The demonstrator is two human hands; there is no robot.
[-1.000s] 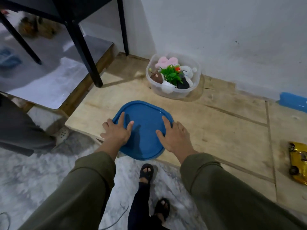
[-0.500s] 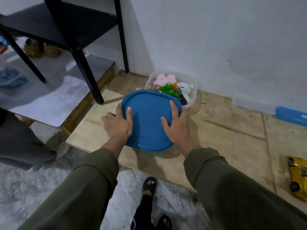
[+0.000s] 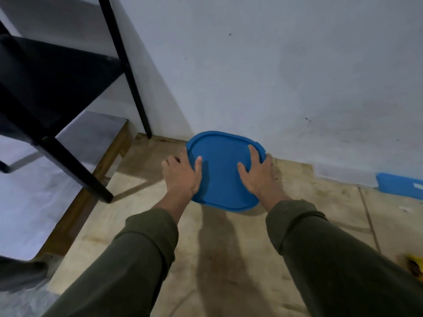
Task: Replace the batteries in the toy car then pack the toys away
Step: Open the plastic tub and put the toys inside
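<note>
A blue plastic lid point(image 3: 223, 170) sits close to the white wall and hides the clear toy container and the toys beneath it. My left hand point(image 3: 183, 176) grips the lid's left edge, thumb on top. My right hand point(image 3: 258, 173) holds the right edge the same way. A sliver of the yellow toy car point(image 3: 415, 267) shows at the right frame edge on the wooden boards.
A black metal shelf frame point(image 3: 75, 161) stands at the left, one leg on the boards. A blue flat object point(image 3: 399, 185) lies against the wall at the right. The wooden platform point(image 3: 224, 248) ends at a step on the left.
Both hands lifted the blue lid off the boards and carried it forward over the toy container, which is now covered. The view moved closer to the wall.
</note>
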